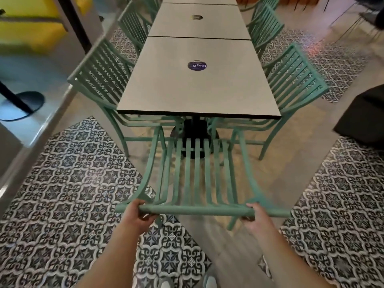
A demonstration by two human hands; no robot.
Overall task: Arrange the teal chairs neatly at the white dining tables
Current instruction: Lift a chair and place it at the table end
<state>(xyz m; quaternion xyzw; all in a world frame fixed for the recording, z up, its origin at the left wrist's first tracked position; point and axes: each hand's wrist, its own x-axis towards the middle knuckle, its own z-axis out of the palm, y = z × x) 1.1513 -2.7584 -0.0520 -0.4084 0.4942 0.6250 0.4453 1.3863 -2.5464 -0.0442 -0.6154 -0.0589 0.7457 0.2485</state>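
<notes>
A teal chair is gripped by its top rail in both curled hands, left and right, at the counter end, unseated, while side chairs appear tucked in.

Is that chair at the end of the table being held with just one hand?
No, both the left hand and the right hand grip the top rail of the chair.
</notes>
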